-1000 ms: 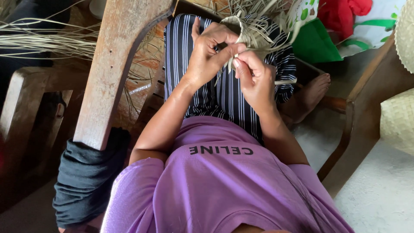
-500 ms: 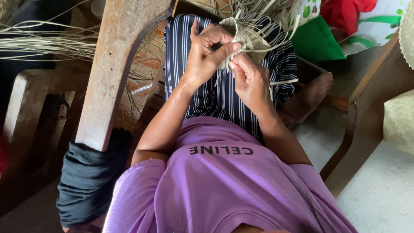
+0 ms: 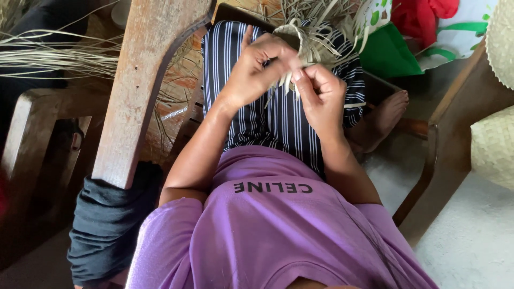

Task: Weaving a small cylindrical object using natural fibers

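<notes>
I sit in a wooden chair and look down at my lap, in a purple shirt and striped trousers (image 3: 273, 118). Both hands are raised over my knees on a small woven piece of pale straw (image 3: 313, 45) with loose strips sticking out. My left hand (image 3: 257, 69) grips the piece's near edge, fingers closed round it. My right hand (image 3: 321, 93) pinches one thin strip between thumb and forefinger just below the left hand's fingertips. The two hands touch.
A wooden armrest (image 3: 144, 91) runs along my left, with a dark cloth (image 3: 107, 225) under it. Loose straw strands (image 3: 59, 53) lie further left. Another wooden arm (image 3: 455, 128) stands at right, beside woven straw items (image 3: 495, 139). Green and red cloth (image 3: 407, 37) lies beyond my bare foot (image 3: 383, 115).
My hands have dropped slightly and drawn closer together on the straw piece. My right hand has shifted down along a strip. The piece has turned a little toward me.
</notes>
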